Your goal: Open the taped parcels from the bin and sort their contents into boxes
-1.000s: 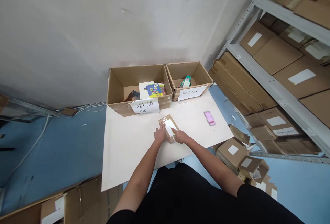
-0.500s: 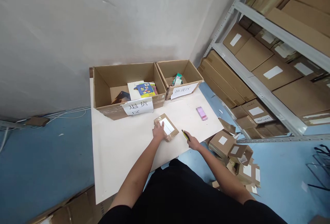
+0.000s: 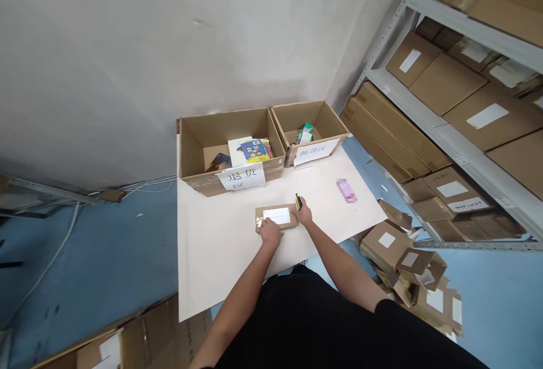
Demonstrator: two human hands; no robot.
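A small brown parcel (image 3: 276,217) with a white label lies flat on the white table (image 3: 220,244). My left hand (image 3: 270,232) rests on its near left corner, fingers curled down onto it. My right hand (image 3: 304,214) is at the parcel's right end, closed round a yellow-and-black utility knife (image 3: 298,201) whose tip points away from me.
Two open cardboard boxes with paper signs stand at the table's far edge: a large one (image 3: 229,151) with books, a small one (image 3: 311,131) with a green item. A pink object (image 3: 346,191) lies to the right. Parcels (image 3: 407,261) are piled on the floor below shelves (image 3: 462,154) of cartons.
The parcel has been turned so its long side faces me. My right hand, which was off to the right with the knife, has come back to the parcel's right end.
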